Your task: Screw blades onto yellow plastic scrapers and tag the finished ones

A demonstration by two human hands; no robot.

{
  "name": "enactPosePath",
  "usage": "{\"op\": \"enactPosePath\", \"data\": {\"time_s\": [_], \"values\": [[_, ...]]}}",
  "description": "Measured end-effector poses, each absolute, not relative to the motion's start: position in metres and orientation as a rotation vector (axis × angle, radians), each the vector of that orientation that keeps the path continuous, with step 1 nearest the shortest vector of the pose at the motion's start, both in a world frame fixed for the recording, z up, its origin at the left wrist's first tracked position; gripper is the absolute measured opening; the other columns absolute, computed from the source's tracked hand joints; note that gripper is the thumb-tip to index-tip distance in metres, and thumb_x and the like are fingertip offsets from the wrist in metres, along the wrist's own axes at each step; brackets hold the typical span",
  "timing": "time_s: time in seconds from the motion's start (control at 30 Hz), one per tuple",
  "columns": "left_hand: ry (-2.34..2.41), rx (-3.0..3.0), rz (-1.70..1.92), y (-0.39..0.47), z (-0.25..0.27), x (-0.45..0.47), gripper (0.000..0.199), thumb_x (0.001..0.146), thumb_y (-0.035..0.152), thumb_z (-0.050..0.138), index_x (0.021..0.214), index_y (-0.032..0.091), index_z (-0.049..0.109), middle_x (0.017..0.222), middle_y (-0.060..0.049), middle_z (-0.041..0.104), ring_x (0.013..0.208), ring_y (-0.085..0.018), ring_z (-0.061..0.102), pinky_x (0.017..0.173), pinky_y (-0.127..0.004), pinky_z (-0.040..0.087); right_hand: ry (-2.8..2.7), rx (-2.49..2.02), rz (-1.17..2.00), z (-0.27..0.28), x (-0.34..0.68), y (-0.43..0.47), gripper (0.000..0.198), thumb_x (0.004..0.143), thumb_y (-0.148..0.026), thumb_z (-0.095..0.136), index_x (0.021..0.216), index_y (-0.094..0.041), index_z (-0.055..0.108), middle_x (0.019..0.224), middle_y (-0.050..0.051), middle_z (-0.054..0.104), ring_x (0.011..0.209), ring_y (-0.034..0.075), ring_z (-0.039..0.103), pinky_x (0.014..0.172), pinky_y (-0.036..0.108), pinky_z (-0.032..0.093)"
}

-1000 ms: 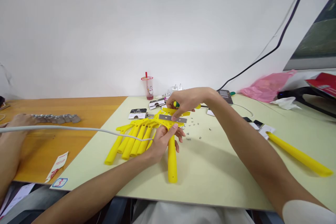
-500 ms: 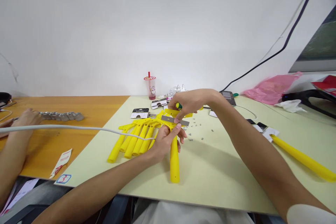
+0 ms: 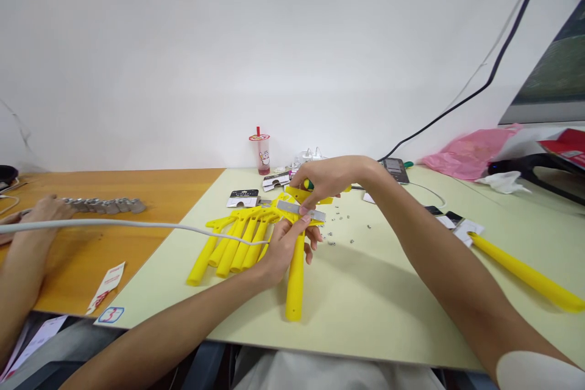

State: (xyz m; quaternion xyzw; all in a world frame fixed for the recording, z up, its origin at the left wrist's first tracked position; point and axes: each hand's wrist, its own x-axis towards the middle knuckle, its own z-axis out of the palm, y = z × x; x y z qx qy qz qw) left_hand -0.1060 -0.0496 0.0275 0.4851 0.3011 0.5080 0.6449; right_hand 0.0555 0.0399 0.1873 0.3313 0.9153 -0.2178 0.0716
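Note:
My left hand [image 3: 283,250] is closed round the neck of a yellow scraper handle [image 3: 295,286], its thumb pressing a flat metal blade [image 3: 289,208] laid across the head. Bent over from the right, my right hand [image 3: 322,180] has a fingertip on the same blade. Tucked in its grasp is what looks like a green-and-yellow screwdriver [image 3: 308,184], its tip hidden. A flat yellow piece [image 3: 325,200] shows beneath the right fingers. Several more yellow scraper handles [image 3: 223,250] lie side by side left of my left hand.
Small metal bits [image 3: 331,243] are scattered right of my hands. A lidded cup [image 3: 264,155] stands near the wall. Another yellow handle [image 3: 525,271] lies right. A white cable [image 3: 137,222] crosses in front. A co-worker's hand [image 3: 48,210] is beside metal pieces [image 3: 107,205].
The lower end of the held scraper handle has swung a little left. The blade has tilted and now catches the light. Both hands keep their hold.

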Motion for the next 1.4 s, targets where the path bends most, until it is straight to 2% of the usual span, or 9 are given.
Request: {"op": "enactPosePath", "data": {"time_s": [0.23, 0.5, 0.63, 0.8, 1.03, 1.2, 1.4], "values": [[0.720, 1.078, 1.172, -0.049, 0.030, -0.106, 0.048, 0.082, 0.059, 0.089, 0.082, 0.016, 0.067, 0.079, -0.008, 0.071, 0.063, -0.014, 0.058, 0.047, -0.025, 0.047, 2.764, 0.988, -0.655, 0.188, 0.055, 0.037, 0.045, 0.086, -0.059, 0.086, 0.087, -0.021, 0.061, 0.072, -0.004, 0.056, 0.060, 0.012, 0.050, 0.054, 0.028, 0.034], [0.761, 1.032, 1.166, -0.048, 0.029, -0.108, 0.046, 0.082, 0.057, 0.088, 0.077, 0.016, 0.066, 0.079, -0.008, 0.071, 0.060, -0.013, 0.057, 0.048, -0.025, 0.044, 2.881, 1.082, -0.662, 0.200, 0.067, 0.026, 0.031, 0.101, -0.048, 0.071, 0.089, -0.021, 0.062, 0.078, 0.000, 0.065, 0.062, 0.012, 0.053, 0.056, 0.028, 0.036], [0.771, 1.004, 1.152, -0.048, 0.030, -0.108, 0.047, 0.080, 0.057, 0.090, 0.076, 0.017, 0.065, 0.078, -0.006, 0.070, 0.060, -0.012, 0.055, 0.048, -0.024, 0.043, 3.012, 1.170, -0.648, 0.210, 0.078, 0.021, 0.034, 0.100, -0.053, 0.075, 0.093, -0.021, 0.069, 0.074, -0.001, 0.063, 0.060, 0.012, 0.050, 0.057, 0.029, 0.033], [0.769, 0.970, 1.125, -0.045, 0.029, -0.108, 0.048, 0.078, 0.057, 0.091, 0.077, 0.017, 0.064, 0.077, -0.005, 0.069, 0.059, -0.011, 0.053, 0.048, -0.023, 0.042, 3.156, 1.163, -0.699, 0.214, 0.083, 0.020, 0.035, 0.097, -0.054, 0.079, 0.093, -0.020, 0.070, 0.076, 0.002, 0.069, 0.064, 0.013, 0.055, 0.058, 0.028, 0.033], [0.758, 0.890, 1.045, -0.042, 0.028, -0.107, 0.043, 0.076, 0.052, 0.090, 0.086, 0.017, 0.067, 0.076, -0.003, 0.067, 0.060, -0.012, 0.054, 0.049, -0.024, 0.042, 3.194, 1.169, -0.728, 0.213, 0.083, 0.022, 0.030, 0.094, -0.048, 0.082, 0.111, -0.023, 0.079, 0.096, 0.005, 0.078, 0.067, 0.013, 0.057, 0.057, 0.028, 0.034], [0.754, 0.905, 1.017, -0.044, 0.027, -0.108, 0.043, 0.077, 0.053, 0.089, 0.082, 0.016, 0.069, 0.077, -0.004, 0.066, 0.061, -0.011, 0.054, 0.050, -0.024, 0.042, 3.158, 1.240, -0.775, 0.214, 0.083, 0.020, 0.040, 0.092, -0.040, 0.085, 0.127, -0.025, 0.071, 0.102, 0.006, 0.080, 0.070, 0.015, 0.061, 0.057, 0.028, 0.036], [0.753, 0.913, 1.010, -0.045, 0.027, -0.108, 0.043, 0.076, 0.053, 0.090, 0.078, 0.017, 0.067, 0.076, -0.004, 0.066, 0.060, -0.011, 0.053, 0.051, -0.025, 0.040, 3.171, 1.282, -0.747, 0.218, 0.084, 0.010, 0.053, 0.096, -0.043, 0.082, 0.139, -0.029, 0.056, 0.093, 0.003, 0.075, 0.072, 0.018, 0.067, 0.059, 0.029, 0.036]]}}
